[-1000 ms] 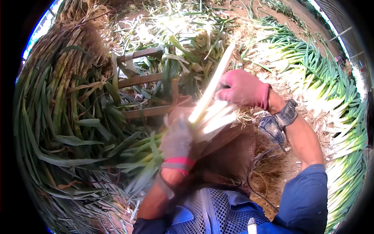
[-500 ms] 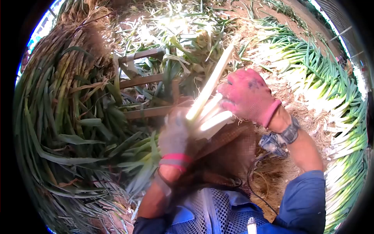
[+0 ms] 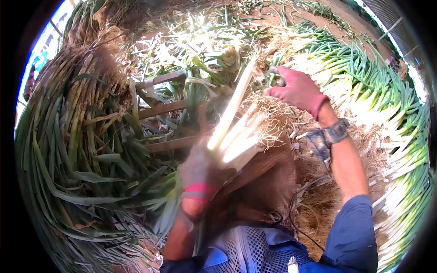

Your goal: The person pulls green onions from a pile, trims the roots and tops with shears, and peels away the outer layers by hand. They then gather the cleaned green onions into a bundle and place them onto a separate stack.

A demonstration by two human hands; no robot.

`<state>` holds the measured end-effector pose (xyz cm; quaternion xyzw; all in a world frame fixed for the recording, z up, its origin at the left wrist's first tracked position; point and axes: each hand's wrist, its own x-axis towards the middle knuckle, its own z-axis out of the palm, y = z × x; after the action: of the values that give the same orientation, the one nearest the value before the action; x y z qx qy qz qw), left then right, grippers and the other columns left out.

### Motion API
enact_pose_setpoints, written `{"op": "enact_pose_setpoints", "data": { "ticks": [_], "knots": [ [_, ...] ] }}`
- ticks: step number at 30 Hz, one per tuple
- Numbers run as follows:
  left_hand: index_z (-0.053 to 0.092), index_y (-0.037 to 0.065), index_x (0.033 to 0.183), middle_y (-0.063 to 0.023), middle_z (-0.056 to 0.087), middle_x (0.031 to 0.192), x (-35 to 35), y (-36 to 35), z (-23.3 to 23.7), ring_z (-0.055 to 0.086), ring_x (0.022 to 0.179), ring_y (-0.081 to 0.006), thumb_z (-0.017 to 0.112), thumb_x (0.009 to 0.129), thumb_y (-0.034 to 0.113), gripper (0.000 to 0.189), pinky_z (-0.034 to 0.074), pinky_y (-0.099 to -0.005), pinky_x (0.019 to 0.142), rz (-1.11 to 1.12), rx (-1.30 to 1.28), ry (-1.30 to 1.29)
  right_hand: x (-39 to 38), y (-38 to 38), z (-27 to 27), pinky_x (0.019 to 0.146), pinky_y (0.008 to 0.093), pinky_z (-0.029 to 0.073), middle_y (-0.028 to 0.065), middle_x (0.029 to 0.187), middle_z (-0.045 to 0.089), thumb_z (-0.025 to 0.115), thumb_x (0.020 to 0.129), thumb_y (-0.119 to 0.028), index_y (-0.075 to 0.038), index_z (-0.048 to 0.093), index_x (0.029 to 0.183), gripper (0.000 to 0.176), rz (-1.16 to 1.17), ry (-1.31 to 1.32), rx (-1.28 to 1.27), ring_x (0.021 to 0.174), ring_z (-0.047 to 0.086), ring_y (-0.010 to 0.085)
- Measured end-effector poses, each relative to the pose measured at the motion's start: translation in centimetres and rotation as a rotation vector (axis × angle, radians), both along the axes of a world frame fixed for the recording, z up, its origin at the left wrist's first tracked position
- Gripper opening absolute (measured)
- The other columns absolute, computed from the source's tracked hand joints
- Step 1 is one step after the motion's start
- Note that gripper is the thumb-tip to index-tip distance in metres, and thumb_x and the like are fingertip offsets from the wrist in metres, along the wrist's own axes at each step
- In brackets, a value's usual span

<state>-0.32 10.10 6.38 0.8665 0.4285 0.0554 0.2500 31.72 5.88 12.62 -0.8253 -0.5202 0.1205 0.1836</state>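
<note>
My left hand [image 3: 199,170], in a grey glove with a red cuff, is wrapped round several leeks [image 3: 241,134] at their lower middle. Their white stems point up and right, ending in tangled roots [image 3: 271,120]; one stem [image 3: 234,107] stands apart from the others. The green leaves [image 3: 168,200] hang below and left of that hand. Just above the roots is my right hand [image 3: 296,88], in a pink glove, with thumb and fingers parted and nothing visible between them.
A heap of untrimmed leeks [image 3: 59,150] fills the left. Wooden bars [image 3: 164,109] stand in the middle, with leaf scraps [image 3: 195,41] behind. Rows of cleaned leeks [image 3: 364,91] curve along the right. Brown sacking [image 3: 273,177] and a dark cable [image 3: 291,204] lie near my lap.
My right hand has moved up off the roots, and its fingers have parted. The leeks and my left hand have shifted slightly left and down, and the roots now show.
</note>
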Motion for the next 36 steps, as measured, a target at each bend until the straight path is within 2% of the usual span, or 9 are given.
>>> {"op": "enact_pose_setpoints", "data": {
  "ticks": [2,4,10,14,18,21,29,31,36],
  "knots": [
    [0.049,0.008,0.148,-0.0201,0.070,0.119,-0.4,-0.3,-0.9,0.073,0.097,-0.0391,0.099,0.058,0.050,0.111,0.061,-0.0475,0.082,-0.005,0.077,-0.035,-0.1,2.0,-2.1,0.076,0.0330,0.057,0.0109,0.097,0.077,0.075,0.096,-0.031,0.003,0.063,0.141,0.057,-0.007,-0.132,0.115,0.080,0.069,0.0186],
    [0.050,0.008,0.147,-0.0199,0.070,0.118,-0.5,-0.6,-0.9,0.073,0.098,-0.0391,0.100,0.057,0.050,0.111,0.061,-0.0473,0.083,-0.001,0.091,-0.049,0.1,4.8,-1.3,0.075,0.0345,0.059,0.0169,0.099,0.078,0.074,0.096,-0.032,0.002,0.066,0.138,0.054,-0.050,0.365,-0.109,0.081,0.072,0.0227],
    [0.054,0.007,0.144,-0.0200,0.071,0.117,-1.1,0.0,-1.6,0.073,0.098,-0.0393,0.101,0.055,0.048,0.110,0.060,-0.0475,0.084,0.001,0.071,-0.086,16.3,5.2,-2.5,0.076,0.0426,0.059,0.0202,0.097,0.076,0.061,0.101,-0.027,0.002,0.073,0.110,0.033,-0.288,-0.294,0.278,0.084,0.074,0.0307],
    [0.055,0.005,0.143,-0.0211,0.072,0.116,-0.3,0.5,-1.0,0.073,0.101,-0.0398,0.103,0.054,0.044,0.108,0.059,-0.0473,0.088,0.045,0.005,-0.033,12.9,0.6,1.7,0.098,0.0433,0.055,0.0248,0.120,0.073,0.061,0.105,-0.033,0.007,0.061,0.138,0.052,-0.319,-0.092,0.179,0.105,0.073,0.0323],
    [0.060,0.003,0.137,-0.0233,0.074,0.114,-0.2,1.3,-0.4,0.074,0.101,-0.0408,0.101,0.058,0.045,0.099,0.059,-0.0477,0.089,0.024,-0.031,-0.098,3.0,-2.1,1.9,0.064,0.0266,0.051,0.0112,0.105,0.075,0.071,0.103,-0.029,0.001,0.065,0.135,0.045,-0.005,0.548,-0.069,0.071,0.059,0.0124],
    [0.059,0.003,0.138,-0.0224,0.075,0.108,-0.2,1.5,0.3,0.074,0.095,-0.0419,0.099,0.062,0.045,0.096,0.060,-0.0479,0.085,0.009,-0.055,-0.068,-0.7,-4.7,-1.1,0.074,0.0288,0.057,0.0126,0.113,0.077,0.073,0.101,-0.029,-0.003,0.068,0.134,0.042,0.055,0.656,0.166,0.086,0.071,0.0152],
    [0.062,0.003,0.134,-0.0223,0.076,0.099,-0.3,2.8,0.1,0.075,0.092,-0.0395,0.089,0.074,0.039,0.075,0.058,-0.0466,0.082,0.080,-0.146,-0.044,-6.3,-9.5,-3.4,0.076,0.0341,0.059,0.0170,0.092,0.078,0.073,0.099,-0.028,-0.001,0.075,0.120,0.035,-0.118,0.440,0.338,0.083,0.076,0.0192],
    [0.063,0.002,0.134,-0.0211,0.077,0.100,-0.2,2.9,0.0,0.076,0.090,-0.0357,0.088,0.076,0.038,0.073,0.058,-0.0437,0.083,0.090,-0.149,-0.049,-7.9,-10.4,-3.8,0.067,0.0263,0.055,0.0061,0.092,0.079,0.075,0.099,-0.026,-0.004,0.073,0.128,0.036,-0.024,0.538,0.075,0.074,0.068,0.0071],
    [0.064,0.001,0.132,-0.0117,0.077,0.094,-0.9,3.8,-1.8,0.069,0.071,-0.0163,0.091,0.075,0.037,0.073,0.056,-0.0333,0.070,0.118,-0.216,-0.122,-12.9,-8.7,-5.1,0.063,0.0384,0.060,0.0112,0.082,0.078,0.076,0.097,-0.043,-0.007,0.079,0.106,0.037,0.045,0.389,0.303,0.070,0.076,0.0247]
  ]
}}
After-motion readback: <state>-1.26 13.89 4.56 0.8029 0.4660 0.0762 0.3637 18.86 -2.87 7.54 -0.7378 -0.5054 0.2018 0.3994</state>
